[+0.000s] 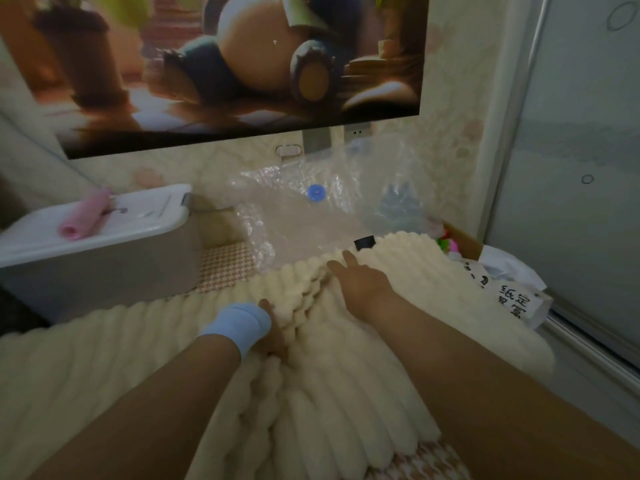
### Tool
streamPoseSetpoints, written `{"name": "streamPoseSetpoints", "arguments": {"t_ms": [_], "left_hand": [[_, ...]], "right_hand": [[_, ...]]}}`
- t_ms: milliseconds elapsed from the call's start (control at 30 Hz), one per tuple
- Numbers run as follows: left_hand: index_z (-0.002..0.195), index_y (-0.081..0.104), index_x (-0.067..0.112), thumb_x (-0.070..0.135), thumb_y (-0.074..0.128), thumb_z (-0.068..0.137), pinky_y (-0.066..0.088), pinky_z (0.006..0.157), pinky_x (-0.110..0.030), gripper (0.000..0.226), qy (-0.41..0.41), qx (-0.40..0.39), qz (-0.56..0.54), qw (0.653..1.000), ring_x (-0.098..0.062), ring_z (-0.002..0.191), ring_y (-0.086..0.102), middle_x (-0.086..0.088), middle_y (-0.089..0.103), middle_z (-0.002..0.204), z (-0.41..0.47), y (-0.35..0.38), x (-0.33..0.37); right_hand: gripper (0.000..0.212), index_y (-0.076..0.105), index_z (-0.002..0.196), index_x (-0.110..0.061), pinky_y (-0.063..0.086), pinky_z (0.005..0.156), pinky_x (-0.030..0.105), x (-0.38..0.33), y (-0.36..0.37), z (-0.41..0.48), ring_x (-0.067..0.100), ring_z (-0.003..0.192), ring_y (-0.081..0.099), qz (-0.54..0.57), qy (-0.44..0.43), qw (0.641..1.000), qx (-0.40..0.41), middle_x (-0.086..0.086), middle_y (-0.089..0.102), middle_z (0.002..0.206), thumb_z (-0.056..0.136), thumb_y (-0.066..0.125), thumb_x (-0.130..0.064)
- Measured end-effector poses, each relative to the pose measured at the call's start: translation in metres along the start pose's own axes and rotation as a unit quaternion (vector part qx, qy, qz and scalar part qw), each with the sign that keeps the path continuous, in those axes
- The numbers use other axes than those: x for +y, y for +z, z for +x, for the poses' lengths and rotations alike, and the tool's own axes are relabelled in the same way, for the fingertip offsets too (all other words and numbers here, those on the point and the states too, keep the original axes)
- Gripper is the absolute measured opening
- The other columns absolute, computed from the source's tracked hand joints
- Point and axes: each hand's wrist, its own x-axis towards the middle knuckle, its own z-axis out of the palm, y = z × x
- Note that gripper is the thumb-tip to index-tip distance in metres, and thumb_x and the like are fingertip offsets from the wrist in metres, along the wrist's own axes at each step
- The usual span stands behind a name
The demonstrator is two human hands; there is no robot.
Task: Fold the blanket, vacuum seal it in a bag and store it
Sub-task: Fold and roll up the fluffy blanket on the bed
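Observation:
A cream ribbed plush blanket (349, 386) lies spread across the bed in front of me, with a raised fold running through its middle. My left hand (258, 329), wrapped in a light blue bandage, grips that fold with the fingers buried in the fabric. My right hand (360, 282) lies flat and spread on the blanket's far part, fingers pointing away from me. Beyond the blanket lies a clear plastic vacuum bag (311, 216) with a blue round valve (317, 193). A small black tag (364, 242) shows at the blanket's far edge.
A grey storage box with a white lid (114, 233) stands at the left, with a rolled pink item (86, 216) on top. A large poster (225, 64) hangs on the wall behind. A white printed bag (509, 292) and a sliding door (581, 168) are at the right.

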Motion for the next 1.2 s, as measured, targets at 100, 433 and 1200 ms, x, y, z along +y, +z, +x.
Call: {"name": "streamPoseSetpoints", "arguments": {"t_ms": [100,433,1200], "left_hand": [[0.152,0.012,0.009,0.037,0.06,0.09,0.036,0.109,-0.035,0.083,0.027,0.037,-0.027,0.999,-0.029,0.137,0.037,-0.013,0.029,0.154,0.012,0.001,-0.019],[0.131,0.047,0.019,0.019,0.056,0.088,0.042,0.102,-0.04,0.045,0.069,0.262,0.019,0.962,-0.034,0.123,0.049,-0.012,0.048,0.137,0.057,-0.08,-0.064],[0.146,-0.02,0.043,0.082,0.063,0.059,-0.005,0.113,-0.063,0.126,0.074,0.068,-0.005,0.995,-0.029,0.143,-0.027,0.002,-0.033,0.154,-0.1,0.096,-0.117]], "right_hand": [[0.061,0.011,0.157,-0.032,0.04,0.101,0.043,-0.004,0.005,0.022,0.037,0.131,0.047,0.0,-0.01,1.0,-0.028,0.006,-0.006,0.166,0.102,0.032,-0.014],[0.029,0.054,0.123,-0.013,0.047,0.089,0.038,0.028,-0.011,0.074,0.03,0.114,0.056,-0.096,0.078,0.984,0.127,0.012,0.055,0.125,0.097,0.041,-0.012],[0.067,0.012,0.157,-0.027,0.025,0.118,0.047,-0.173,0.013,-0.096,0.027,0.145,0.029,0.064,-0.146,0.977,-0.141,0.007,0.024,0.16,0.099,0.045,-0.033]]}}
